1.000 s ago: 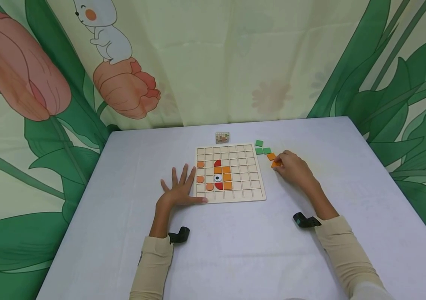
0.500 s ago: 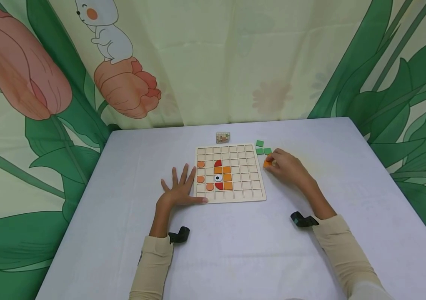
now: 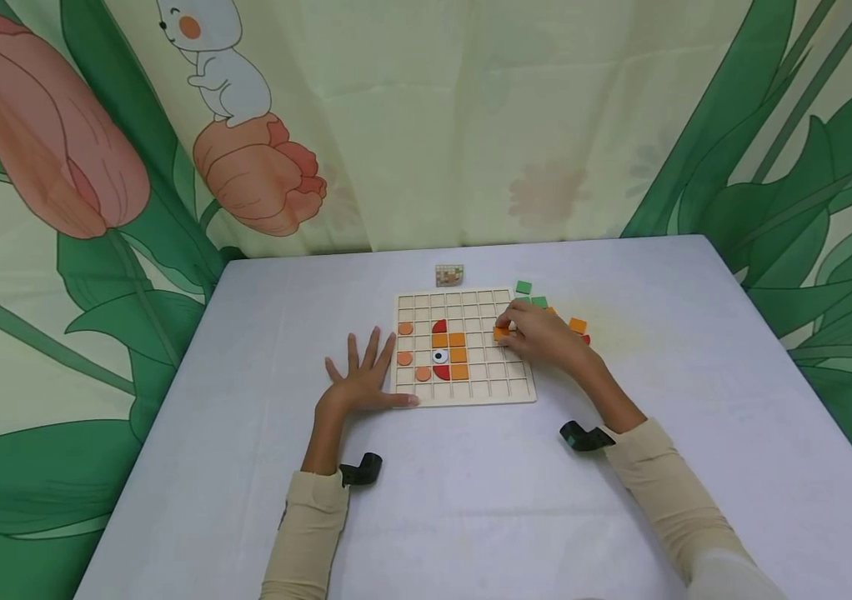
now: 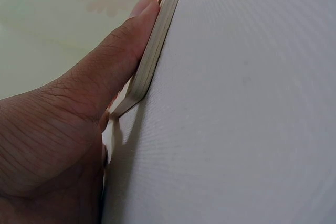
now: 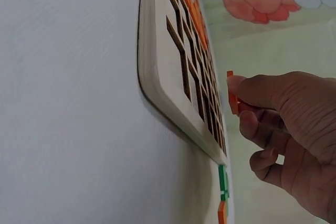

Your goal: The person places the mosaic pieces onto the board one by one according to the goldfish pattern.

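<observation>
A pale wooden grid board lies on the white table. My left hand is spread flat at its left edge, the thumb resting on the near left corner. Orange square tiles, two red curved pieces, a round eye piece and several light-orange discs sit in its cells. Over the board's right side, my right hand pinches an orange square tile between thumb and fingertips. The right wrist view shows this orange tile on edge, raised above the grid.
Green square tiles lie beyond the board's far right corner. Another orange tile and a red piece lie to the right, partly behind my right hand. A small picture card is behind the board. A printed curtain hangs at the table's back.
My right hand has carried the orange tile leftward from the loose pieces to over the board, uncovering an orange tile and a red piece behind it. My left hand has stayed in place.
</observation>
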Tool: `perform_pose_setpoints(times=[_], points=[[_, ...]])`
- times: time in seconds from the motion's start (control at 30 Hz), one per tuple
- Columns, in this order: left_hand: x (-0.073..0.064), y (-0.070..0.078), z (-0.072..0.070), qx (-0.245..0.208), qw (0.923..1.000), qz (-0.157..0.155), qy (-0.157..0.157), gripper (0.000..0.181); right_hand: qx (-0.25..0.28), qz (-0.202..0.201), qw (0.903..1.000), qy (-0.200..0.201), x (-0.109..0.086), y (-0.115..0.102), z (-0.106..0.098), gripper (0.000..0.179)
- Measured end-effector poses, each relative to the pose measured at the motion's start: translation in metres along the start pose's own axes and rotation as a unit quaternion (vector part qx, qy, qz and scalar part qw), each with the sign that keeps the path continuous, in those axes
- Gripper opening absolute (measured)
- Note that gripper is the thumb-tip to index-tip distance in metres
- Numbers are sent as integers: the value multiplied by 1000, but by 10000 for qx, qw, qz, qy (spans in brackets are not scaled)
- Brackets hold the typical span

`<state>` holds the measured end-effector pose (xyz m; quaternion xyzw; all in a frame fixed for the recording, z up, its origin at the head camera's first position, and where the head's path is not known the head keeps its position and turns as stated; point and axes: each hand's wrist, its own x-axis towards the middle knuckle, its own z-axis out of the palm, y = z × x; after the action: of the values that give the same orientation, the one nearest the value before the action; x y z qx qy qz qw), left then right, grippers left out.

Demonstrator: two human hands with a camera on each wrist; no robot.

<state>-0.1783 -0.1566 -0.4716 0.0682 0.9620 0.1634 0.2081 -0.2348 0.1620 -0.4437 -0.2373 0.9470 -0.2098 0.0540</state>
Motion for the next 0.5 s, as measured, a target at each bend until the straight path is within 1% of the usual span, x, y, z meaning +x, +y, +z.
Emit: perform_pose_setpoints(times=[0.27, 0.37, 0.5], points=[[-1, 1, 0, 8, 10000, -6, -40, 122, -49, -72, 9995, -302, 13, -14, 12, 28], [-1, 1, 0, 0, 10000, -24, -26, 122, -22, -101, 9993, -357, 17, -18, 15, 27], [-1, 1, -1, 15, 10000, -47, -19, 122, -123, -137, 9990, -413, 21, -22, 20, 27]])
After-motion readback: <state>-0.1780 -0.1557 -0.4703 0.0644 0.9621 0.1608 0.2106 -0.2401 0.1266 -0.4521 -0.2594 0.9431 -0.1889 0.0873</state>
